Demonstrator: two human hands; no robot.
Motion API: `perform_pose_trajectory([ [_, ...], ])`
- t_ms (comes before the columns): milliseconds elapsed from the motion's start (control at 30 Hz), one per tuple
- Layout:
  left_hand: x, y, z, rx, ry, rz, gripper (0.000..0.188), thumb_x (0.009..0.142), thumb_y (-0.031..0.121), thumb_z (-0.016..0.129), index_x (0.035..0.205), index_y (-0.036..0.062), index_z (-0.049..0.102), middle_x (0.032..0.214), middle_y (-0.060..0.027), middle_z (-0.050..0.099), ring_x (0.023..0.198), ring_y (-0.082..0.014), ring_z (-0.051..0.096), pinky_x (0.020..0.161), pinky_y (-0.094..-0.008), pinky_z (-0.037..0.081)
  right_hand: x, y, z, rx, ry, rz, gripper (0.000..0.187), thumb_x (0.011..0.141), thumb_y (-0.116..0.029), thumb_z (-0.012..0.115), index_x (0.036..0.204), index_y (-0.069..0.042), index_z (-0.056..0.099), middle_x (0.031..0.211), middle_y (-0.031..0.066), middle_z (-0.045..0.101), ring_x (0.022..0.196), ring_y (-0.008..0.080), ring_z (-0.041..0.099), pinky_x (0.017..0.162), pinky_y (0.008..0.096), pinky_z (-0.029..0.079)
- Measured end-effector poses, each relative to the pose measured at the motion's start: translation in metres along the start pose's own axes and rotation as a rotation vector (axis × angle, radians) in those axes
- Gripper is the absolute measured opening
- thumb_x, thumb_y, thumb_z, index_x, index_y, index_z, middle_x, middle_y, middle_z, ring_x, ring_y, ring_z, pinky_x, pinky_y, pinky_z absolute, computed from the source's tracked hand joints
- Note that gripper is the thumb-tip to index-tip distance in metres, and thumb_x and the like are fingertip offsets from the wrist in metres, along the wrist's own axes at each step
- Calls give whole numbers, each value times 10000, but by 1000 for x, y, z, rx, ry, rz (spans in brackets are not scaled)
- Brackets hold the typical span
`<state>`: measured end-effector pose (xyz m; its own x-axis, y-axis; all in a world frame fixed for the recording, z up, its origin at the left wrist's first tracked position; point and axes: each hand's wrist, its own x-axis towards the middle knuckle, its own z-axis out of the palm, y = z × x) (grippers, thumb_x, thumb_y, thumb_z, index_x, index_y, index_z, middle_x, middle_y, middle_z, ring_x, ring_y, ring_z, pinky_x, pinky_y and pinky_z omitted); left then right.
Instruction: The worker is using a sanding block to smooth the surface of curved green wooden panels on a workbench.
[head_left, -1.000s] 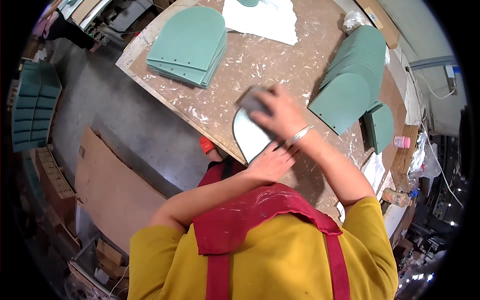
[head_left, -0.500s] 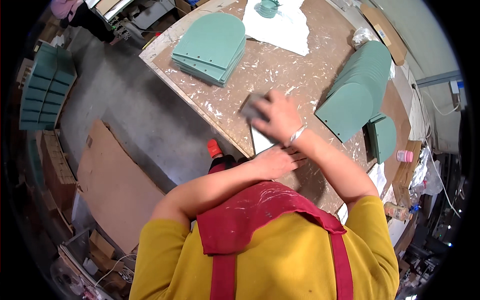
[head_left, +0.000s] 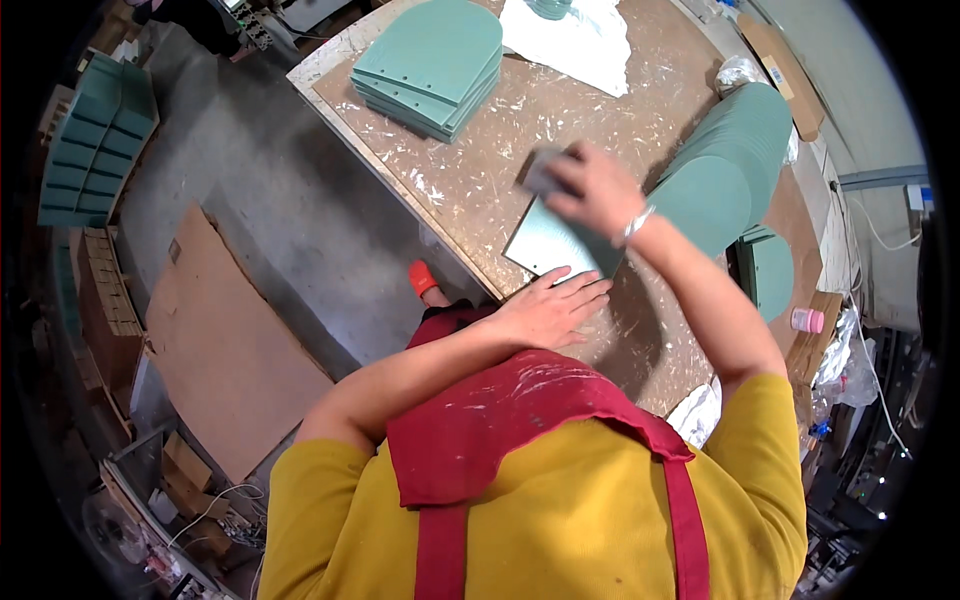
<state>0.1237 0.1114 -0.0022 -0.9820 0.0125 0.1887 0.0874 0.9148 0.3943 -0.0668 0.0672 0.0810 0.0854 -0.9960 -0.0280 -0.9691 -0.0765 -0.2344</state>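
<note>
A green panel (head_left: 540,238) lies flat at the table's near edge, its surface shining pale in the light. My left hand (head_left: 558,308) rests on its near edge with the fingers spread. Over the panel's far side, my right hand (head_left: 603,200) is closed around a grey block (head_left: 543,172) that looks like a sanding block; motion blurs it. The hand and forearm hide the panel's right part. A bracelet circles my right wrist.
Stacked green round-topped panels (head_left: 430,50) stand far left. A long fanned row of them (head_left: 710,195) lies on the right, near a smaller green stack (head_left: 772,275) and a pink-lidded jar (head_left: 807,320). White sheeting (head_left: 575,45) lies at the back; cardboard (head_left: 230,350) lies on the floor.
My right hand has swept away from me and to the right with the grey block, uncovering more of the panel. My left hand has shifted slightly, its fingers now spread wider.
</note>
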Motion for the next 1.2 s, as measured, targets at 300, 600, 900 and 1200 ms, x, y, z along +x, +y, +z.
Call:
perform_pose_trajectory([
  [300, 3, 3, -6, -38, -6, 4, 689, 885, 474, 577, 1426, 79, 417, 1541, -91, 317, 1431, -236, 278, 1152, -467, 212, 4, 14, -11, -73, -25, 289, 462, 792, -347, 717, 1212, -176, 629, 1130, 167, 591, 1018, 358, 599, 871, 446, 486],
  [600, 7, -1, -13, 29, -39, 37, 609, 885, 439, 598, 1362, 79, 485, 1481, -98, 389, 1388, -260, 340, 1118, -473, 275, -82, 9, -35, 534, 255, 409, 519, 834, -367, 686, 1276, -114, 583, 1099, 193, 564, 954, 359, 598, 863, 405, 485],
  [900, 54, 1, -6, -86, 5, -107, 722, 916, 478, 549, 1470, 73, 325, 1471, -154, 378, 1364, -312, 353, 1143, -478, 219, -21, -42, 0, -11, -46, -104, 477, 763, -315, 726, 1212, -185, 633, 1168, 152, 549, 1038, 330, 562, 922, 425, 421],
  [1200, 45, -3, 13, -118, -33, -121, 702, 904, 518, 529, 1456, 123, 349, 1490, -190, 345, 1392, -358, 314, 1143, -514, 233, -21, -41, 14, 75, -140, -314, 497, 745, -293, 745, 1222, -225, 626, 1196, 103, 525, 1114, 257, 532, 916, 425, 406],
])
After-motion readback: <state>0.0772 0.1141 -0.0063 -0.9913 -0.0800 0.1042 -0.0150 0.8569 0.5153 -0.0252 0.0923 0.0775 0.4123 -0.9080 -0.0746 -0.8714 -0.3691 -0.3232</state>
